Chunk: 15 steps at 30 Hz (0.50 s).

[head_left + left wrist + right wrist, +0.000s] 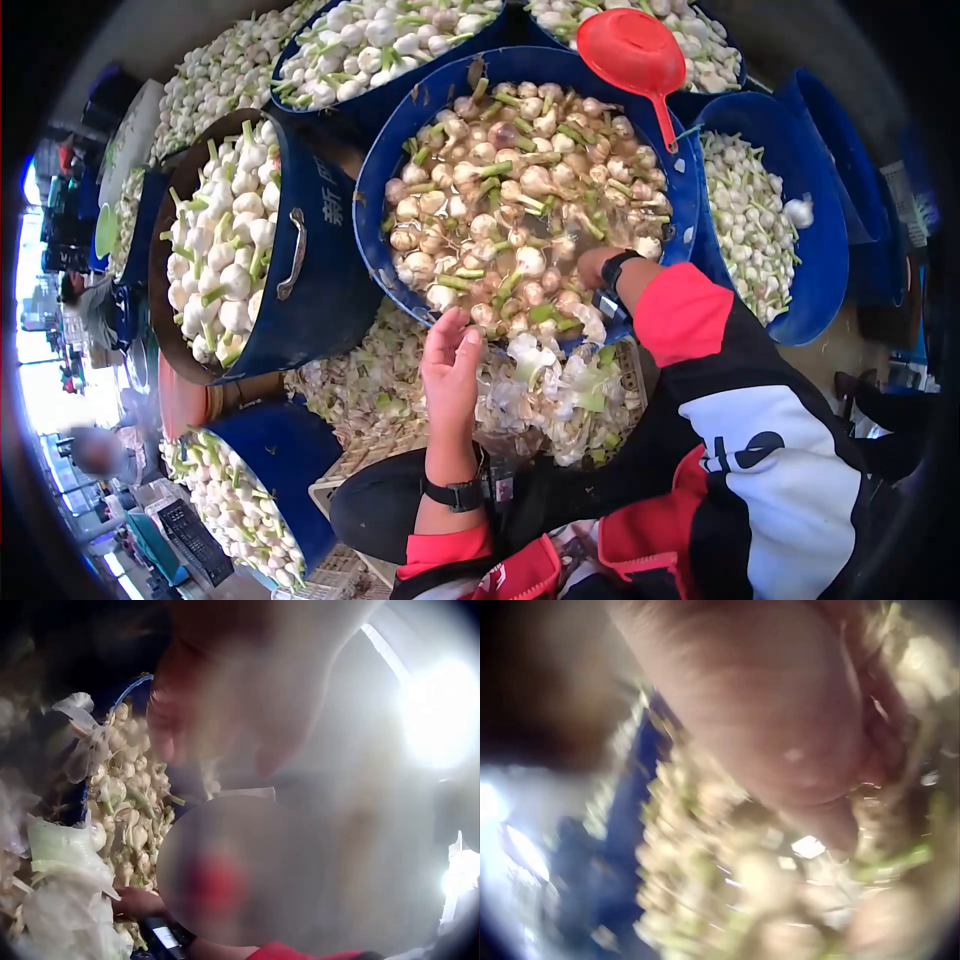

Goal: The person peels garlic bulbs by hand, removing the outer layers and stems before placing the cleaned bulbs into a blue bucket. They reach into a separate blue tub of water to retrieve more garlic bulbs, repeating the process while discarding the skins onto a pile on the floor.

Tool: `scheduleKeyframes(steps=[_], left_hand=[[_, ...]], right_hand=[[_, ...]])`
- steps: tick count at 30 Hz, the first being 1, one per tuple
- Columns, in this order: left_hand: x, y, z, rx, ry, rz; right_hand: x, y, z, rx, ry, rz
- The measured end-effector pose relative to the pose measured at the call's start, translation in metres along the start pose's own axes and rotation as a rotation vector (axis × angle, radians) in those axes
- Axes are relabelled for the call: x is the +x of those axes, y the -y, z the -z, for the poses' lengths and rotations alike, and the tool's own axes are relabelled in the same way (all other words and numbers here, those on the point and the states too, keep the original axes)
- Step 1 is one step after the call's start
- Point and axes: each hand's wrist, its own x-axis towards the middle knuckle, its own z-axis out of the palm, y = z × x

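Note:
A big blue tub (369, 215) holds many garlic bulbs (530, 262) with cut green stems, floating in brownish water. My right hand (598, 266) reaches into the water at the tub's near right side. Its thumb (780, 750) shows large in the right wrist view, but the fingertips are hidden among wet bulbs, so I cannot tell whether they hold one. Just outside the near rim, my left hand (452, 370) is raised with its fingers loosely bent and nothing in them. Below it lies a heap of peeled garlic skins (550, 400).
A red plastic ladle (632, 52) lies across the tub's far right rim. Blue tubs of white garlic stand around, including one at the left (325, 250) and one at the right (825, 270). A crate (365, 455) edges the skins near my knees.

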Motion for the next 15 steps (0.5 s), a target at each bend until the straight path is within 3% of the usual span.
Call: scheduleKeyframes(steps=[2, 4, 5, 6, 7, 9, 10, 12, 14, 15], left_hand=[[0.004, 0.002, 0.001, 0.011, -0.032, 0.042], [0.007, 0.005, -0.001, 0.128, -0.021, 0.089], [0.007, 0.006, -0.005, 0.051, -0.003, 0.166], [0.008, 0.011, -0.012, 0.001, 0.002, 0.235], [0.007, 0.010, -0.017, -0.031, 0.048, 0.301], [0.005, 0.008, -0.018, -0.066, 0.080, 0.363], [0.006, 0.008, -0.016, -0.039, 0.091, 0.359], [0.005, 0.008, -0.011, -0.007, 0.105, 0.350], [0.002, 0.009, -0.009, 0.037, 0.040, 0.219], [-0.001, 0.003, -0.008, -0.015, 0.037, 0.280]], right_hand=[[-0.031, 0.020, 0.019, 0.031, -0.029, -0.026], [-0.054, 0.034, 0.029, 0.037, -0.245, 0.009], [-0.083, 0.049, 0.045, -0.028, -0.275, 0.149], [-0.103, 0.059, 0.052, 0.191, -0.329, 0.389], [-0.125, 0.079, 0.053, 0.448, -0.326, 0.413], [-0.155, 0.116, 0.046, 0.591, -0.339, 0.521], [-0.166, 0.133, 0.040, 0.483, -0.480, 0.528], [-0.177, 0.153, 0.037, 0.267, -0.503, 0.432], [-0.174, 0.165, 0.033, 0.238, -0.538, 0.425], [-0.173, 0.169, 0.031, 0.208, -0.566, 0.417]])
